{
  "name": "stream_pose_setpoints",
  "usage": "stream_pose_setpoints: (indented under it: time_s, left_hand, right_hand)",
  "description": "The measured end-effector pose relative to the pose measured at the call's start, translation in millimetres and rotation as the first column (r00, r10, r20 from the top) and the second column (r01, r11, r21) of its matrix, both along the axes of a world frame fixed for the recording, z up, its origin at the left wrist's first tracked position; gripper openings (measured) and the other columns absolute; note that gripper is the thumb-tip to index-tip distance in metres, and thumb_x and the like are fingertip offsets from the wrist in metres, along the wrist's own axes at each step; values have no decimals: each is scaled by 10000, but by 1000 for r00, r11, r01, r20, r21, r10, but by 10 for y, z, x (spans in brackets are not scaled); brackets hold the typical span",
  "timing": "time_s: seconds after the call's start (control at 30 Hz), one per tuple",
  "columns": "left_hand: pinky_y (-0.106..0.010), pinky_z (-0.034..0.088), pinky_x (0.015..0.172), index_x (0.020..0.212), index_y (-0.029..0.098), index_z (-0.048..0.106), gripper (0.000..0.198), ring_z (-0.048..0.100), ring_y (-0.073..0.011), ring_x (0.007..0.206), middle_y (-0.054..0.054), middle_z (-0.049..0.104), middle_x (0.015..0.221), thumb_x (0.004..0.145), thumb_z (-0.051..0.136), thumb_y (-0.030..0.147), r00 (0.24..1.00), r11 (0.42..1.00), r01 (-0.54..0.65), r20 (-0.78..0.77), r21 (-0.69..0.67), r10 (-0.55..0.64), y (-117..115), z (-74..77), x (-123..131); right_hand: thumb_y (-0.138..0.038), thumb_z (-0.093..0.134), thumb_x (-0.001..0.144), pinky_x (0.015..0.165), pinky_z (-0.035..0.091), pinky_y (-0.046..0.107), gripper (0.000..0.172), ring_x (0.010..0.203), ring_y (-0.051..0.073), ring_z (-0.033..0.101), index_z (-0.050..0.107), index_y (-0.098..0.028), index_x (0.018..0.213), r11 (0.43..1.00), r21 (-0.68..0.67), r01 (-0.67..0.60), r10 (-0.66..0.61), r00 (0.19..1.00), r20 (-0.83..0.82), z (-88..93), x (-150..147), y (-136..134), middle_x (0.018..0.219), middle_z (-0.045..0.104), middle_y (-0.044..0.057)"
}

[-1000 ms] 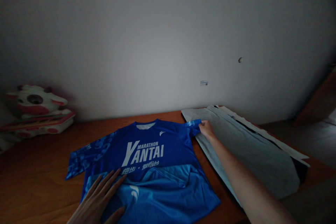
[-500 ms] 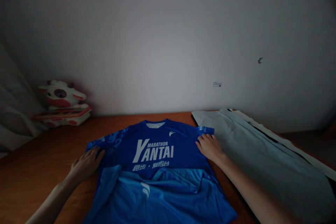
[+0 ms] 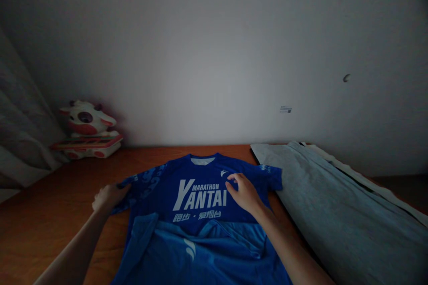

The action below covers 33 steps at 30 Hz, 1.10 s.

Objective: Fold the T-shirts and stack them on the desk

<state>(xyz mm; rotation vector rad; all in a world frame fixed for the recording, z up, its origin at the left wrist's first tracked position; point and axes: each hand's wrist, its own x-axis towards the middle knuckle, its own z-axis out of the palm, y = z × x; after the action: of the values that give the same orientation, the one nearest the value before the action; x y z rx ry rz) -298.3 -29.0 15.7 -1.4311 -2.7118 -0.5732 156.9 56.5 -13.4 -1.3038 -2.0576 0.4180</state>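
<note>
**Blue jersey laid flat, folding barely begun**

We find the blue, smooth synthetic sports shirt with white lettering (image 3: 200, 218) lying face up on the reddish-brown wooden worktop (image 3: 50, 218), collar toward the wall. Its lighter-blue lower part is turned up and rumpled. Both short sleeves lie spread out, so we judge most of the folding undone. The left hand (image 3: 109, 196) rests on the end of the sleeve on its side, fingers curled. The right hand (image 3: 244, 193) sits on the chest by the lettering, fingertips bent. Whether either pinches cloth we cannot tell. A flat, matte grey garment (image 3: 334, 205) lies just beside the shirt; a white-and-red plush toy (image 3: 87, 127) sits against the wall.
</note>
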Motion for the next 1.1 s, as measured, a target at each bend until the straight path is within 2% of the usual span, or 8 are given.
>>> stream_pose_setpoints:
  time_s: [0.2,0.3,0.4,0.5,0.7,0.9,1.0,1.1]
  left_hand:
    - [-385,543,840,1119,110,591,378,699,-324,1058,-172,730,1131,903,436,379,999,997,50,18,67,-51,106,241,337]
    - [-350,535,894,1151,203,575,322,707,-266,1061,-85,739,1142,870,481,329,971,963,234,5,134,-237,85,313,757]
    - [-352,553,905,1243,249,565,391,710,-242,1061,-54,729,1198,892,505,410,822,814,563,2,141,-569,-73,268,1193]
    - [-457,474,1058,1316,294,576,457,605,-286,1249,-64,645,1370,870,578,392,688,694,720,-154,21,-709,-302,133,1437]
    - [-475,480,1030,1358,264,549,551,589,-303,1229,-92,631,1349,807,539,255,787,818,574,-263,-18,-558,-511,-95,1325]
    - [-501,496,945,1315,216,598,502,614,-345,1156,-132,667,1275,879,475,433,896,924,381,-264,42,-357,-463,-227,1139]
    - [-493,498,934,1245,212,645,498,637,-344,1128,-131,702,1208,887,470,509,918,936,350,-215,47,-332,-451,-286,1060]
    - [-449,508,899,1116,253,702,387,666,-307,1064,-93,734,1110,898,478,481,903,909,409,-180,76,-391,-457,-309,1018]
  right_hand:
    - [-276,499,916,826,548,358,146,913,221,671,615,-237,996,998,56,1,6,992,-127,-188,-33,-51,1022,679,73]
    - [-241,493,909,821,540,346,135,902,217,674,617,-239,963,998,62,-5,12,995,-104,-242,-35,-101,999,680,65]
    - [-216,509,904,834,529,335,130,928,219,670,626,-235,957,998,68,-19,24,997,-72,-249,-34,-139,994,679,61]
    - [-192,522,905,843,520,330,127,956,224,663,631,-229,957,998,63,-28,31,999,-41,-222,-22,-169,1001,679,63]
    - [-160,533,913,886,488,327,143,1001,224,647,642,-221,983,995,75,-68,59,992,111,-107,-76,-228,1037,682,63]
    - [-207,568,912,817,484,277,106,934,196,672,673,-219,906,987,-47,-151,156,975,161,93,-514,-286,960,709,44]
    - [-304,576,937,771,481,278,149,918,206,686,692,-214,914,987,-126,-101,117,985,130,144,-813,-282,956,729,58]
    - [-412,585,943,786,484,307,242,939,234,689,704,-202,939,985,-168,-29,51,990,130,99,-1047,-275,982,736,89]
